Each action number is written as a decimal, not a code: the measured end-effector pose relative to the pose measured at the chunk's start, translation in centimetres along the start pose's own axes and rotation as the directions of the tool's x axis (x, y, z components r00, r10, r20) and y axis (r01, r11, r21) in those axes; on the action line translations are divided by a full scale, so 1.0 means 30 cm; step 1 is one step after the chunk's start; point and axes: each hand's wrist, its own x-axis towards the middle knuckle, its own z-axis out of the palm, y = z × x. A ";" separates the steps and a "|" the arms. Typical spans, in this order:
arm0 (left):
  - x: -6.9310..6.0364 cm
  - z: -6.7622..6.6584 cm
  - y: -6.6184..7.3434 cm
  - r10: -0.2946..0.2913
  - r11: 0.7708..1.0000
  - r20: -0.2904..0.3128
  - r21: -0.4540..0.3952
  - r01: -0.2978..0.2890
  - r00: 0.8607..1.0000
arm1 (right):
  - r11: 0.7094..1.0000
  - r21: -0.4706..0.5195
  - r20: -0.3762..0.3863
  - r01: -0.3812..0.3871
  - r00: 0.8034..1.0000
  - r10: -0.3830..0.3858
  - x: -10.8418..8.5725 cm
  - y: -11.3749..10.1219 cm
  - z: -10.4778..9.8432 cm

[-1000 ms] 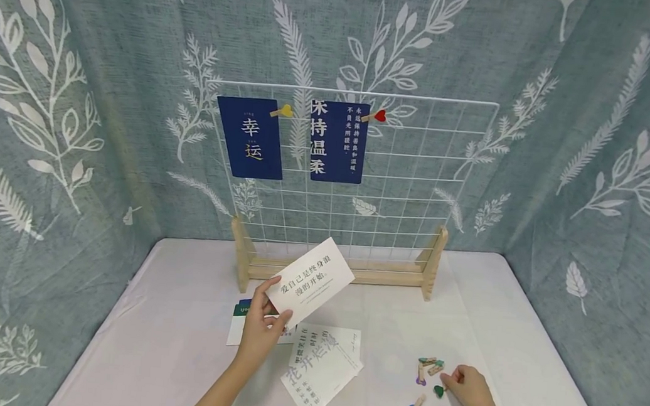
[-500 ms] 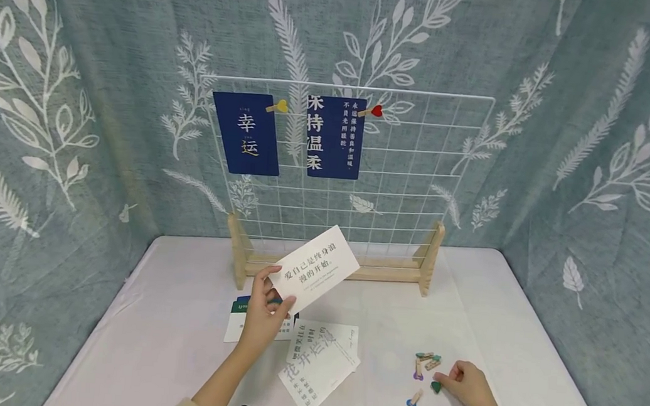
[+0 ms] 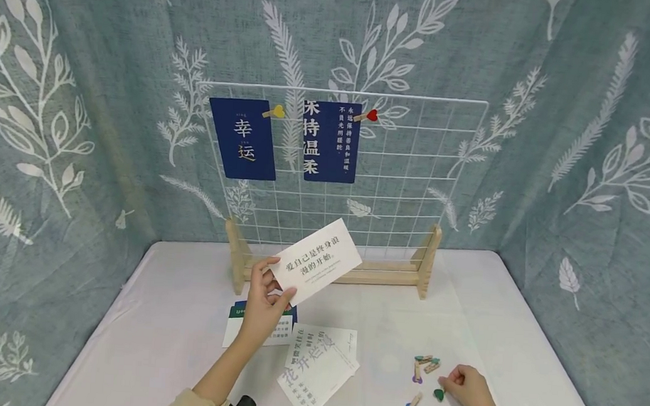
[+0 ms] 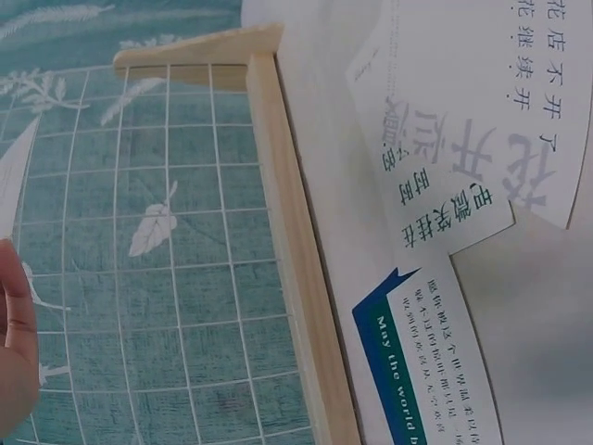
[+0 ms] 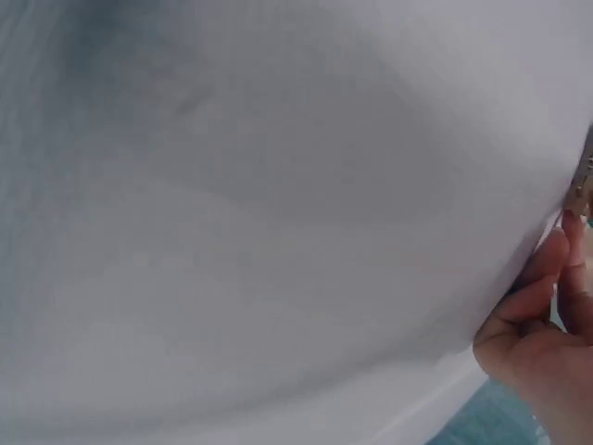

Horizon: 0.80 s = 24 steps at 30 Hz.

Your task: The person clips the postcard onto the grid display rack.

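In the head view my left hand [image 3: 264,296] holds a white card [image 3: 318,262] printed with dark characters, thumb on its front, tilted above the table. The left wrist view catches only part of that hand [image 4: 14,343] and the card's edge [image 4: 14,176]. At the right, my right hand [image 3: 469,392] pinches a small clothespin with a green heart [image 3: 438,394] low at the table; its wooden part is mostly hidden by the fingers. Beside it lie several clothespins, among them one with a blue end [image 3: 413,403] and one with a purple end [image 3: 417,373].
A white wire grid [image 3: 406,171] stands on a wooden base [image 3: 382,277] behind the hands. Two blue cards, one left [image 3: 242,139] and one right [image 3: 332,142], hang clipped on it. White cards [image 3: 318,379] and a green-edged card [image 3: 233,332] lie on the table.
My left hand has raised the white card slightly and moved it a little to the right. The right hand stays by the clothespins with the green heart one. The head view has shifted slightly.
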 end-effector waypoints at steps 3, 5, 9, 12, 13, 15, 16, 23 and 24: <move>0.012 0.000 0.005 0.020 1.000 0.004 -0.009 -0.020 1.000 | 1.000 -0.019 0.015 -0.021 1.000 0.022 -0.005 -0.013 -0.003; 0.022 0.002 0.008 0.025 0.999 0.006 -0.023 -0.025 1.000 | 0.999 -0.028 0.030 -0.031 0.999 0.031 -0.009 -0.021 -0.006; 0.036 0.008 0.012 0.029 0.999 0.024 -0.047 -0.028 0.999 | 0.997 -0.045 0.053 -0.055 0.997 0.057 -0.014 -0.035 -0.016; 0.043 0.013 0.018 0.027 0.998 0.035 -0.057 -0.025 0.999 | 0.997 -0.042 0.050 -0.067 0.996 0.069 -0.016 -0.036 -0.018; 0.044 0.014 0.020 0.028 0.998 0.032 -0.059 -0.026 0.999 | 0.997 -0.032 0.051 -0.067 0.996 0.069 -0.016 -0.035 -0.018; 0.049 0.016 0.025 0.020 0.998 0.029 -0.061 -0.018 0.999 | 0.998 -0.012 0.049 -0.066 0.997 0.067 -0.017 -0.031 -0.016; 0.051 0.017 0.028 0.017 0.998 0.029 -0.060 -0.016 0.999 | 0.998 -0.001 0.045 -0.063 0.997 0.063 -0.018 -0.029 -0.015; 0.073 0.030 0.050 0.009 0.998 0.052 -0.068 -0.006 0.999 | 0.997 0.032 -0.001 -0.077 0.997 0.077 -0.020 -0.031 -0.019; 0.076 0.033 0.053 0.009 0.997 0.054 -0.071 -0.005 0.999 | 0.996 0.035 -0.005 -0.079 0.997 0.080 -0.019 -0.033 -0.022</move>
